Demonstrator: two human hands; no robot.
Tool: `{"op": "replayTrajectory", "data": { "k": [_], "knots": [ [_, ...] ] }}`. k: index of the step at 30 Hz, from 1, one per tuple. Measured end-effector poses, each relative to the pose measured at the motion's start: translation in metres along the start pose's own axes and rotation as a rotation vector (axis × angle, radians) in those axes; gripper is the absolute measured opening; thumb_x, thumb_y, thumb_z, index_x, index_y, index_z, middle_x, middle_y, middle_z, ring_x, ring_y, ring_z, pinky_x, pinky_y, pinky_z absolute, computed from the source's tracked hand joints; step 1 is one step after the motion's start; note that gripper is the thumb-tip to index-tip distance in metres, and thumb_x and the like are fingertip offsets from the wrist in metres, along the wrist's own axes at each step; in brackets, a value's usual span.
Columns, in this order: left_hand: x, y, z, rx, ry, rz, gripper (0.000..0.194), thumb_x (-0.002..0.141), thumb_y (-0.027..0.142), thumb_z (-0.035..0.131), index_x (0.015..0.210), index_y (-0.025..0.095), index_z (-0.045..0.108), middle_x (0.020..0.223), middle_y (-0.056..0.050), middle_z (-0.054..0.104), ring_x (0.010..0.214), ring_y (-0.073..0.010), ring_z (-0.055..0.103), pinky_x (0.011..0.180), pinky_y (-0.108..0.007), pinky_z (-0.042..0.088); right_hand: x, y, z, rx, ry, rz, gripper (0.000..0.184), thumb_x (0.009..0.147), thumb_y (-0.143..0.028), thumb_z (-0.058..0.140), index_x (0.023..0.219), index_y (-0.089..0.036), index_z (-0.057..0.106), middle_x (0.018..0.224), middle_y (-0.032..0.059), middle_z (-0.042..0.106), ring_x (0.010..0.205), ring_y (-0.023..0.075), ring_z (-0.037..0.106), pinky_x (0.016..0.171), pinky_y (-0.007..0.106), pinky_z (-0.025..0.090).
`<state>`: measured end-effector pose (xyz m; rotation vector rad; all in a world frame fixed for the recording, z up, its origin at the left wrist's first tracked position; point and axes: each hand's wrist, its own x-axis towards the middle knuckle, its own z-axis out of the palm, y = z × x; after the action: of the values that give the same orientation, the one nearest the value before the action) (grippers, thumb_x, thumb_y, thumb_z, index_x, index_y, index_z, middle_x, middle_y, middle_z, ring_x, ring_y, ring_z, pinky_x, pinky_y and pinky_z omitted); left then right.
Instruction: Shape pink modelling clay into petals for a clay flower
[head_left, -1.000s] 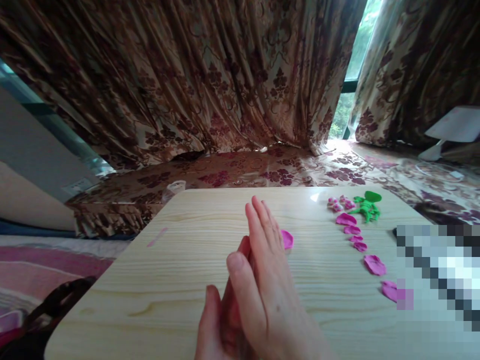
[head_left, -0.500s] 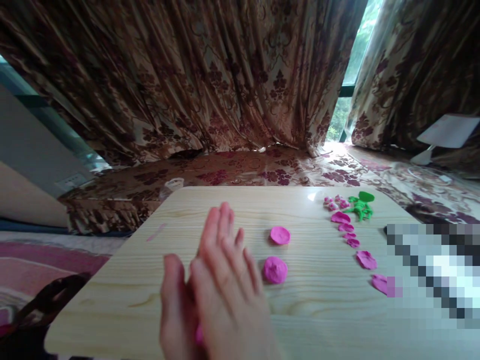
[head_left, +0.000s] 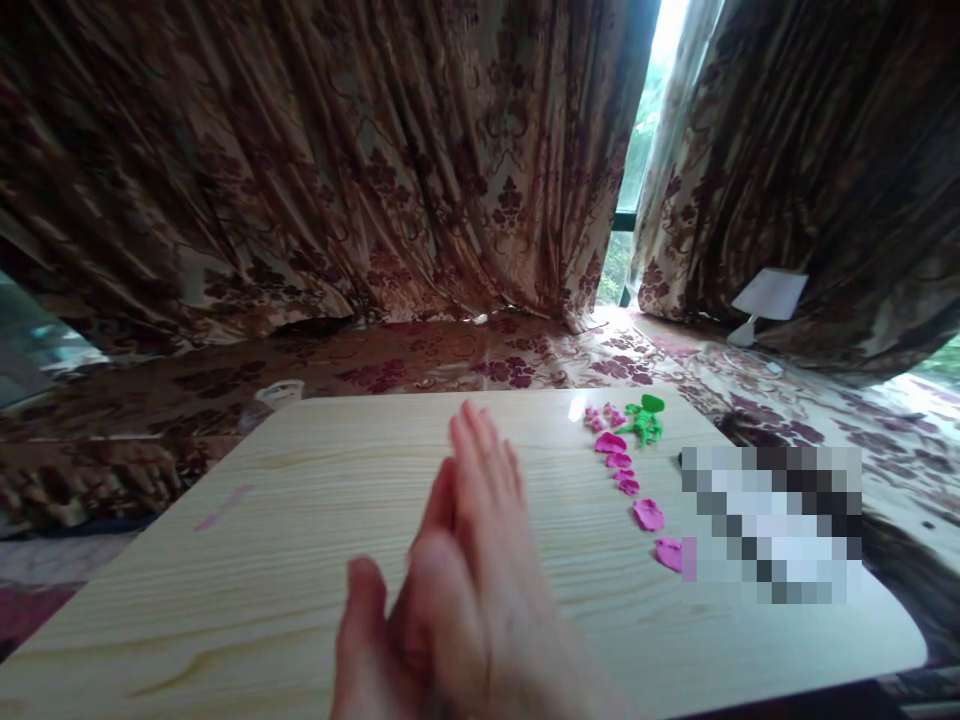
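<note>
My left hand (head_left: 365,640) and my right hand (head_left: 499,560) are pressed palm to palm above the table, fingers stretched forward. The right hand covers most of the left. A bit of pink clay showed between the palms a moment ago; now the hands hide it. Right of them runs a row of flattened pink clay pieces, among them a petal-like piece (head_left: 649,514) and a nearer one (head_left: 670,554). Beyond the row lie small pink clay clusters (head_left: 604,416) and a green clay piece (head_left: 643,424) with thin branches.
The pale wooden table (head_left: 300,560) bears a pink smear (head_left: 223,508) at left. A pixelated patch (head_left: 772,525) covers something at its right. Behind stand a clear container (head_left: 279,394), a white lamp (head_left: 770,295) and patterned curtains (head_left: 450,180).
The view has turned right, so the table's contents appear further left. My right hand has slid forward over the left. Two round pink clay pieces are now out of sight behind my hands.
</note>
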<state>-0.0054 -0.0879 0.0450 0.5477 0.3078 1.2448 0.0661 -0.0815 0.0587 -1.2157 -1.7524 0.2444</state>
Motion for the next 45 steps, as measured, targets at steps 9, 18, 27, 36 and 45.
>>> {"op": "replayTrajectory", "data": {
  "k": [9,18,27,36,45],
  "knots": [
    [0.01,-0.008,0.017,-0.018,-0.022,-0.049,0.058,0.084,0.062,0.025,0.132,0.034,0.041,0.143,0.006,0.035,0.137,-0.0221,0.01,0.112,-0.041,0.012,0.0,0.02,0.0,0.025,0.14,0.006,0.058,0.092,-0.029,0.03,0.144,-0.02,0.006,0.151,0.0042,0.011,0.138,0.0238,0.008,0.11,0.052,0.013],
    [0.012,-0.013,0.005,0.021,-0.005,-0.088,0.061,0.084,0.062,0.025,0.135,0.031,0.037,0.146,0.004,0.029,0.138,-0.0229,0.007,0.112,-0.041,0.006,-0.002,0.031,0.002,0.047,0.168,0.071,0.054,0.094,-0.031,0.023,0.144,-0.02,0.006,0.151,0.0034,0.009,0.138,0.0217,0.006,0.11,0.051,0.011],
    [0.012,-0.011,0.004,0.051,-0.011,-0.095,0.062,0.085,0.061,0.023,0.135,0.027,0.038,0.147,0.002,0.028,0.138,-0.0231,0.006,0.112,-0.042,0.004,0.001,0.028,-0.005,0.06,0.127,0.067,0.055,0.093,-0.03,0.022,0.144,-0.018,0.007,0.152,0.0029,0.006,0.138,0.0198,0.002,0.111,0.049,0.007],
    [0.017,-0.009,0.006,0.12,0.002,-0.102,0.042,0.084,0.045,0.047,0.121,0.026,0.056,0.13,-0.004,0.052,0.125,-0.0249,0.039,0.103,-0.039,0.031,0.015,0.035,-0.01,-0.018,0.239,0.126,0.049,0.094,-0.032,0.03,0.141,-0.02,0.024,0.149,0.0041,0.02,0.138,0.0218,0.006,0.11,0.053,0.006],
    [0.0,-0.001,0.0,0.409,0.115,-0.342,0.027,0.085,0.032,0.052,0.102,0.015,0.063,0.067,-0.002,0.056,0.054,-0.0082,0.049,0.05,-0.02,0.038,0.0,0.058,-0.065,0.493,-0.274,0.285,0.029,0.09,-0.031,0.047,0.116,-0.025,0.058,0.122,0.0047,0.058,0.117,0.0199,0.048,0.101,0.041,0.036]
  ]
}}
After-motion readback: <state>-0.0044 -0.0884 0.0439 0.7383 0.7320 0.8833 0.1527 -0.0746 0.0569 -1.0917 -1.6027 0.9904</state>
